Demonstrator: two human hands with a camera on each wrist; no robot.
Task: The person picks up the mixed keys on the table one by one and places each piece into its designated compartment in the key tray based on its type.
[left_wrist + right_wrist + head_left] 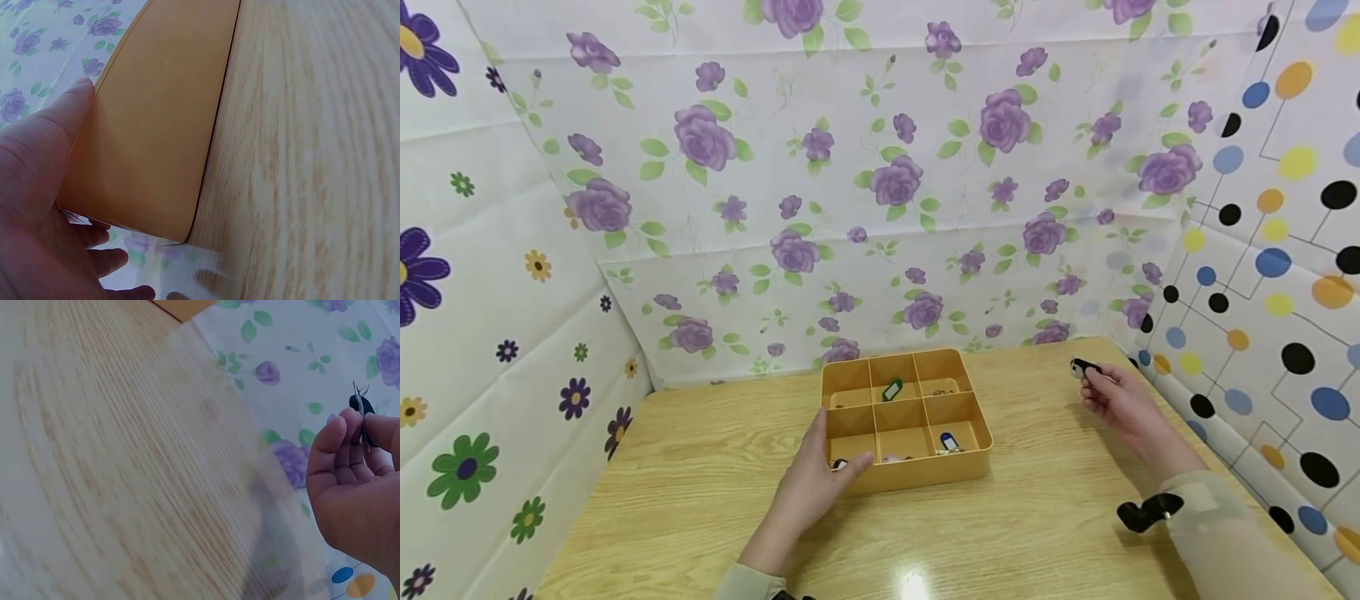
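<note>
A tan six-compartment organizer box (917,477) sits on the table. My left hand (811,479) is at its front left corner, thumb along the front rim and fingers beside the left wall; in the left wrist view those fingers (109,261) are loosely extended. Off to the right of the box, my right hand (1123,407) pinches a black key tag (1084,367) between thumb and fingertips. Thin metal parts stick up from that tag in the right wrist view. Inside the box lie a green key tag (891,389), a blue key tag (950,442) and a partly hidden black tag (839,464).
The wooden table (715,450) stands against a rose-patterned cloth (850,208) at the back. A flower-print cloth (527,333) borders the left side and a dotted cloth (1262,308) the right, close to my right hand. Small metal pieces (938,392) lie in the back right compartment.
</note>
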